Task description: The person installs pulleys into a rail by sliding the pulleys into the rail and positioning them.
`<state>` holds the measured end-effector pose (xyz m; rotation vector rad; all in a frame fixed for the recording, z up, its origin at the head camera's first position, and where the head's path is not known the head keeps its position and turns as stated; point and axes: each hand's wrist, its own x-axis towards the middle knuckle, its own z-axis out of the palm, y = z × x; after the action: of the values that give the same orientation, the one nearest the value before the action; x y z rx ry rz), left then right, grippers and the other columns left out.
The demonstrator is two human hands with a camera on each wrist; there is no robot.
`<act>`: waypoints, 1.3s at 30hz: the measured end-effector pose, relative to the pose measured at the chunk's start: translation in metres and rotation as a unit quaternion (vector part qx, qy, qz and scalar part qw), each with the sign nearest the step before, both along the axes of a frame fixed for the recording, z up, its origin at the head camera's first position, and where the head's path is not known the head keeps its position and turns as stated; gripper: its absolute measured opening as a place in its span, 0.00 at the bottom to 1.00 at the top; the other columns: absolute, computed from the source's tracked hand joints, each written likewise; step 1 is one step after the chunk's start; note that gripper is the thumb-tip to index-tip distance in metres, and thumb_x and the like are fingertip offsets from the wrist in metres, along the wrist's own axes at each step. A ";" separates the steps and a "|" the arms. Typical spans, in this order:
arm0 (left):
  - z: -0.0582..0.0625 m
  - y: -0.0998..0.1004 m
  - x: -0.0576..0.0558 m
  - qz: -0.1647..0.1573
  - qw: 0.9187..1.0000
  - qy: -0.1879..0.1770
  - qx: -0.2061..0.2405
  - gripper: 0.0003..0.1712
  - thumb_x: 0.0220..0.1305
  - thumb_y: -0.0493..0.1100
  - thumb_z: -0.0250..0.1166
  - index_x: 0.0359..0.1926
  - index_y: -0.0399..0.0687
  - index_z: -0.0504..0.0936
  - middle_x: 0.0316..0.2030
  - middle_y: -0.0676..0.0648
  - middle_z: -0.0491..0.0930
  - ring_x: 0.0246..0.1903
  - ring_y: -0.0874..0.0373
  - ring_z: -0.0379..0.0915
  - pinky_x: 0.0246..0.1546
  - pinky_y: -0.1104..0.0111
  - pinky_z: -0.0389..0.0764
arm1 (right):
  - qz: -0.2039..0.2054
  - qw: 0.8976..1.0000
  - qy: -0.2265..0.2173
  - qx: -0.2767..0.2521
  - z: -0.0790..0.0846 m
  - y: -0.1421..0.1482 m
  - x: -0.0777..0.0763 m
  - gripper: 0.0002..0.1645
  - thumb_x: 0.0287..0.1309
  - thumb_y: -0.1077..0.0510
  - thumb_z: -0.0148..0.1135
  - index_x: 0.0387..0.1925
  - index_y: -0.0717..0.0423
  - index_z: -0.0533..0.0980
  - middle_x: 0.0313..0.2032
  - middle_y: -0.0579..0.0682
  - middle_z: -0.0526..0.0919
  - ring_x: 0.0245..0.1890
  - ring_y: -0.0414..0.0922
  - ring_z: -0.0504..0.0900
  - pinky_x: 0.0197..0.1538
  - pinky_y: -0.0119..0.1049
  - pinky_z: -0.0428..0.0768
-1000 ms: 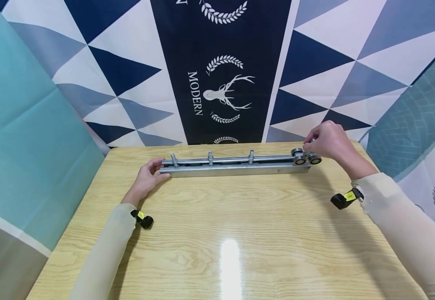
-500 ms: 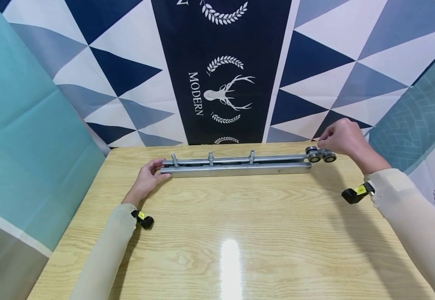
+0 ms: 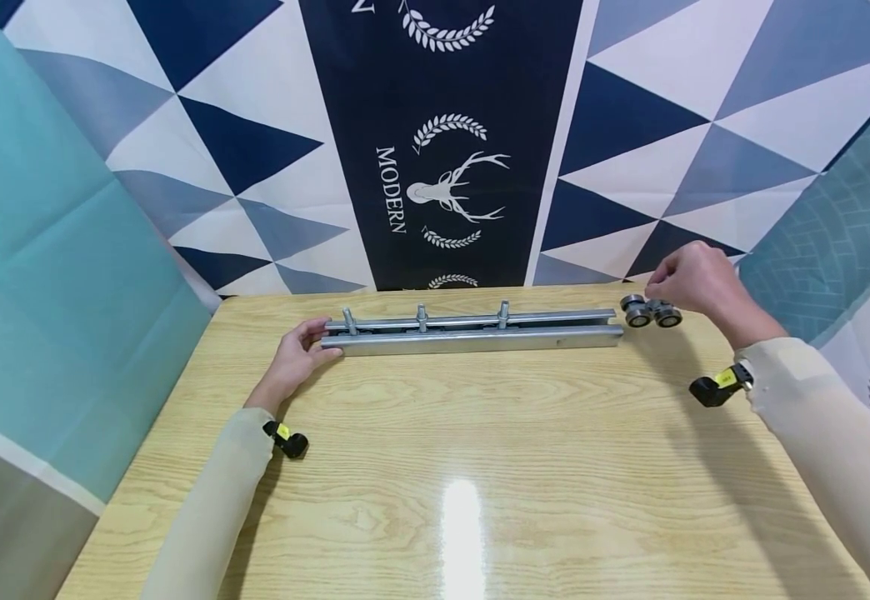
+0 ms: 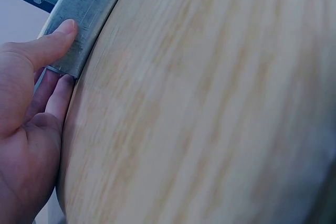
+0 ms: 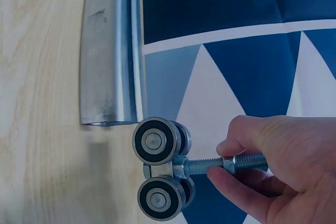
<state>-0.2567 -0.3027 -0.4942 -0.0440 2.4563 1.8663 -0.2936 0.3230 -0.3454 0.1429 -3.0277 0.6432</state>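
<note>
A slotted metal rail (image 3: pixel 472 340) lies across the far part of the table, with three threaded bolts (image 3: pixel 422 317) standing up from its slot. At the rail's left end my left hand (image 3: pixel 294 360) grips it, thumb on the near side wall, fingers around the end and far side. Just beyond the right end, my right hand (image 3: pixel 693 282) pinches the threaded bolt (image 5: pixel 205 166) of a four-wheeled roller trolley (image 5: pixel 160 169) between thumb and fingers. The trolley's wheels hang below the hand, a small gap away from the rail's open end.
The wooden table (image 3: pixel 405 467) carries a bright light reflection near its front. A patterned cloth (image 3: pixel 450 150) hangs behind the table's far edge. Teal cloth (image 3: pixel 67 250) borders the left side. Each wrist wears a small black camera (image 3: pixel 720 386).
My right hand has moved rightward with the trolley, whose wheels were at the rail's right end and are now clear of it. The left hand stays in place.
</note>
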 end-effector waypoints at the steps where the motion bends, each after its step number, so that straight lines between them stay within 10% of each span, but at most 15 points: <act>1: 0.000 0.000 0.000 -0.001 1.000 0.001 -0.002 0.42 0.74 0.28 0.72 0.84 0.33 0.66 0.78 0.29 0.71 0.72 0.50 0.72 0.55 0.89 0.78 | 0.002 1.000 0.001 0.001 -0.002 0.000 0.000 0.09 0.62 0.64 0.70 0.30 0.65 0.90 0.29 0.58 0.91 0.31 0.54 0.80 0.37 0.44 0.73; 7: -0.002 0.000 0.000 -0.001 1.000 0.006 -0.005 0.42 0.75 0.29 0.72 0.84 0.33 0.67 0.77 0.29 0.71 0.67 0.59 0.74 0.56 0.88 0.79 | 0.003 1.000 0.009 0.002 -0.013 0.002 -0.003 0.08 0.62 0.64 0.71 0.31 0.65 0.91 0.30 0.60 0.91 0.33 0.55 0.81 0.35 0.41 0.73; 17: -0.003 0.000 0.001 -0.002 1.000 0.009 -0.001 0.41 0.75 0.28 0.72 0.84 0.33 0.66 0.78 0.28 0.71 0.75 0.43 0.70 0.55 0.89 0.78 | 0.007 1.000 -0.009 -0.004 -0.030 0.004 -0.006 0.06 0.62 0.63 0.73 0.32 0.64 0.91 0.33 0.61 0.92 0.35 0.55 0.83 0.34 0.39 0.75; 39: 0.001 0.002 0.002 -0.005 1.000 -0.004 -0.001 0.43 0.75 0.30 0.72 0.85 0.35 0.65 0.79 0.29 0.70 0.79 0.39 0.68 0.54 0.90 0.78 | 0.013 1.000 -0.019 -0.004 -0.046 0.005 -0.008 0.09 0.64 0.61 0.74 0.36 0.66 0.90 0.34 0.62 0.93 0.35 0.55 0.82 0.34 0.39 0.74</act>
<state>-0.2543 -0.3010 -0.4927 -0.0384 2.4485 1.8556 -0.3013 0.3279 -0.3912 0.1735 -3.0643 0.6676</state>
